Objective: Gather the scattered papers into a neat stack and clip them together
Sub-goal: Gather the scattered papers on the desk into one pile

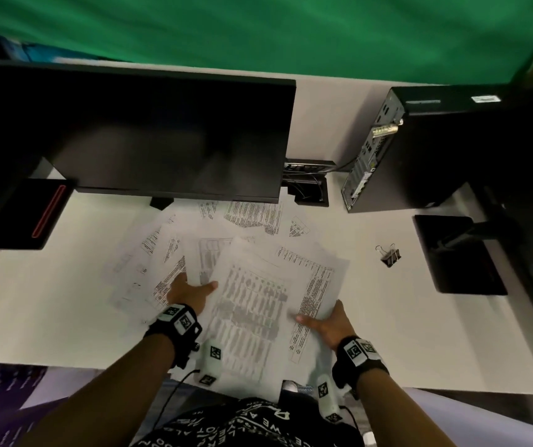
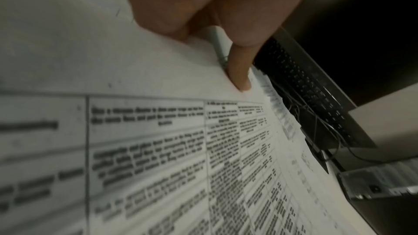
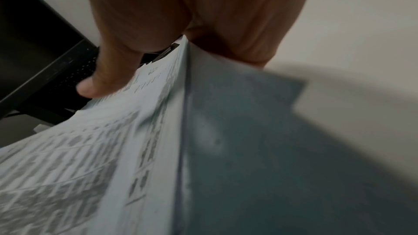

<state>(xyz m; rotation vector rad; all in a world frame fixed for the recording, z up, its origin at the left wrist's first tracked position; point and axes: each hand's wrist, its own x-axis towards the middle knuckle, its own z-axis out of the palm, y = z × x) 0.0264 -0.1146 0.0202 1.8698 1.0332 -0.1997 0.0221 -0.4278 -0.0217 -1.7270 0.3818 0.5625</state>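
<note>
Head view: you've got a bundle of printed papers (image 1: 252, 304) lifted in front of you over the near edge of the white desk (image 1: 65, 311). Its long axis runs from your belly away toward the monitor (image 1: 149, 130), leaning a bit to the right at the far end, printed side up. Your right hand (image 1: 326, 324) pinches the bundle's right edge, thumb on top and fingers underneath; the right wrist view shows the same, with the sheets wedged into the crook of the thumb. Your left hand (image 1: 191, 293) has its thumb lying over the bundle's left edge. In the left wrist view the fingers (image 2: 239, 71) are curled at a paper edge, so it's clamped on the sheets too, though it's blurry and you can't tell how many.

More loose sheets (image 1: 252, 217) are fanned out flat on the desk beyond and left of the bundle, some reaching under the monitor's lower edge. The black binder clip (image 1: 388, 255) sits on the desk well off to the right of the papers, handles pointing away-left, between the bundle and a black pad (image 1: 458, 256). A computer tower (image 1: 397, 156) stands beyond it.
</note>
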